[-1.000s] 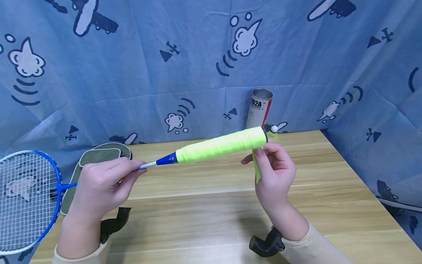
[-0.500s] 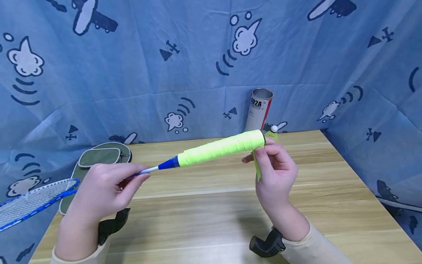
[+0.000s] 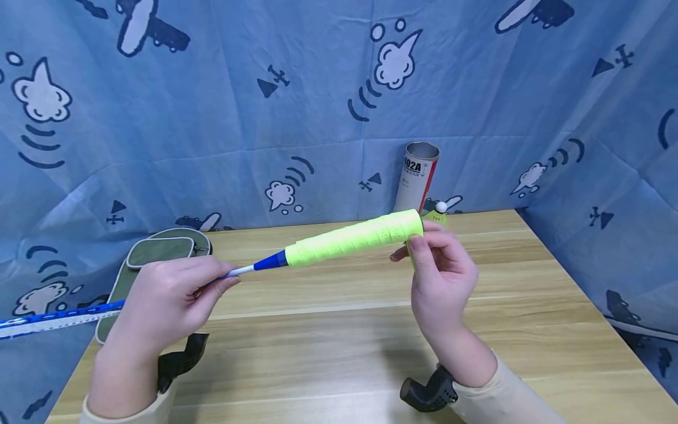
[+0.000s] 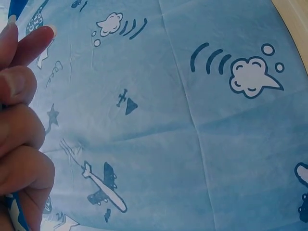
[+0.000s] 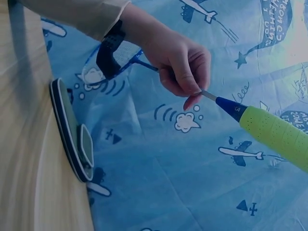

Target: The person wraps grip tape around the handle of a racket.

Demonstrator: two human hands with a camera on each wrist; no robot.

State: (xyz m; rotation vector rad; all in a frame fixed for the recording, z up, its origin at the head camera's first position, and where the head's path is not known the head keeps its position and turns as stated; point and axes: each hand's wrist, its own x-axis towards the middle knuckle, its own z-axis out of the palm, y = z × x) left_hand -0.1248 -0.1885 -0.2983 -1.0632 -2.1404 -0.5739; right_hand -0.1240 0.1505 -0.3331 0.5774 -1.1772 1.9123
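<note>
A badminton racket spans both hands above the table, its handle wound in bright yellow-green grip tape (image 3: 355,238). My left hand (image 3: 159,306) pinches the thin shaft (image 3: 242,271) just behind the blue cone (image 3: 271,260). Seen nearly edge-on, the racket head (image 3: 58,319) sticks out at far left. At the butt end of the handle, my right hand (image 3: 445,271) pinches the tape between thumb and fingers; its loose strip is mostly hidden behind the thumb. Curled left fingers (image 4: 24,130) fill the left edge of the left wrist view.
A green zipped case (image 3: 161,252) lies at the table's back left, partly behind the left hand. An open shuttlecock tube (image 3: 415,176) stands at the back, with a yellow shuttlecock (image 3: 438,213) beside it. Blue printed cloth (image 3: 318,106) hangs behind the wooden table (image 3: 307,353).
The racket has rolled about its shaft, so its head went from face-on to nearly edge-on. The handle's butt end dipped slightly. The loose strip below the right thumb shows less now.
</note>
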